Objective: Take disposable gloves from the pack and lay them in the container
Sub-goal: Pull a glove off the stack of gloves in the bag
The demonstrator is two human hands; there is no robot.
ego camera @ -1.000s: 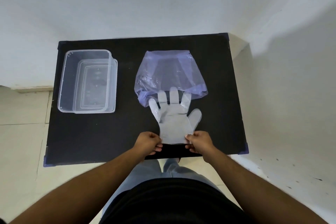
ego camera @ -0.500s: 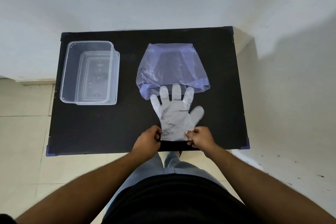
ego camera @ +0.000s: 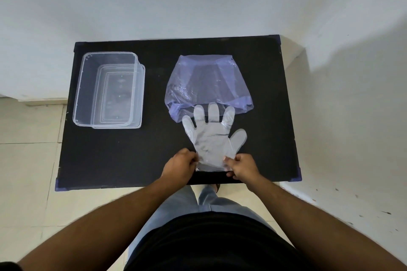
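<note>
Both hands pinch the glove (ego camera: pixel 212 143) cuff: left hand (ego camera: pixel 181 166), right hand (ego camera: pixel 241 167). Lift evenly, keep it flat, carry to the container (ego camera: pixel 81 86) at the bench's far-left corner.

Bare table (ego camera: pixel 154 149) between glove (ego camera: pixel 212 141) and container (ego camera: pixel 108 90).
</note>
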